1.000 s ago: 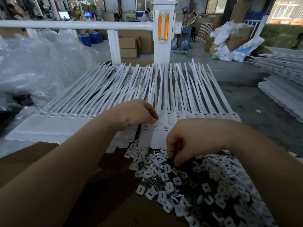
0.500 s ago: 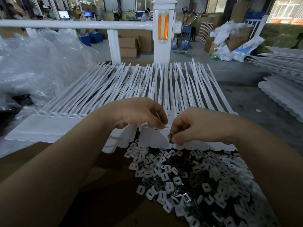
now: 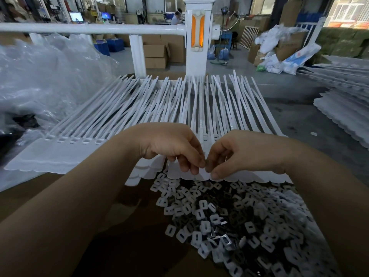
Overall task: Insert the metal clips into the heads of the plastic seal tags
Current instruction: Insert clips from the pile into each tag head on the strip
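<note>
Both hands, left hand (image 3: pixel 171 146) and right hand (image 3: pixel 237 154), pinch fingertips together over one tag head (image 3: pixel 201 172); clip hidden; may seat crooked if slot missed.

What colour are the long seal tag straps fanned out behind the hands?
White, every seal tag strap; the head view shows it clearly.

1. The seal tags (image 3: pixel 179 108) beyond the fingers are matt white plastic, smooth.
2. The clips (image 3: pixel 225 239) heaped below the fingers mix matt white plastic with shiny bare metal.
3. The surface (image 3: pixel 127 246) under them is dull brown cardboard.
4. The bags (image 3: pixel 46 76) are glossy, crinkled clear film.
</note>
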### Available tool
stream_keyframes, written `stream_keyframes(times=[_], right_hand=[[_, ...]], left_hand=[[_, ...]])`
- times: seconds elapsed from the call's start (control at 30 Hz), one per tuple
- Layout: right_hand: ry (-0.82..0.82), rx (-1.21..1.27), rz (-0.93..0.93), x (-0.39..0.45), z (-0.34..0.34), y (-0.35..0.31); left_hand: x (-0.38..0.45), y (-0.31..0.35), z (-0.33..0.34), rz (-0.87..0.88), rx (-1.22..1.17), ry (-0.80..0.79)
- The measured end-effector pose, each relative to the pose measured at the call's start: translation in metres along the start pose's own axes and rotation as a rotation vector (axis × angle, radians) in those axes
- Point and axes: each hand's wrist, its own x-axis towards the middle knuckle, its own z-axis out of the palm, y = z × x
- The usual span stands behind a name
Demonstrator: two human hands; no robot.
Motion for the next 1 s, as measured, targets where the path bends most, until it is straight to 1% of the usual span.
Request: stream_keyframes(times=[0.13, 0.27, 0.47, 0.6, 0.77, 0.87, 1.0], right_hand=[[0.145, 0.073, 0.008, 0.002, -0.001, 0.002], [0.245, 0.118, 0.019, 0.005, -0.002, 0.003], [0.305, 0.143, 0.030, 0.008, -0.001, 0.004], [0.329, 0.150, -0.012, 0.008, 0.001, 0.004], [0.431, 0.083, -0.062, 0.012, 0.004, 0.003], [0.486, 0.048, -0.096, 0.012, 0.006, 0.003], [0.522, 0.020, -0.138, 0.012, 0.007, 0.002]], left_hand=[[0.001, -0.003, -0.002, -0.022, -0.079, 0.072], [0.004, -0.004, -0.003, -0.035, -0.143, 0.134], [0.004, -0.004, -0.004, -0.023, -0.196, 0.160], [0.004, -0.003, -0.004, -0.040, -0.208, 0.179], [0.006, -0.004, -0.003, -0.099, -0.281, 0.240], [0.005, -0.005, -0.003, -0.104, -0.320, 0.237], [0.004, -0.003, -0.003, -0.056, -0.406, 0.209]])
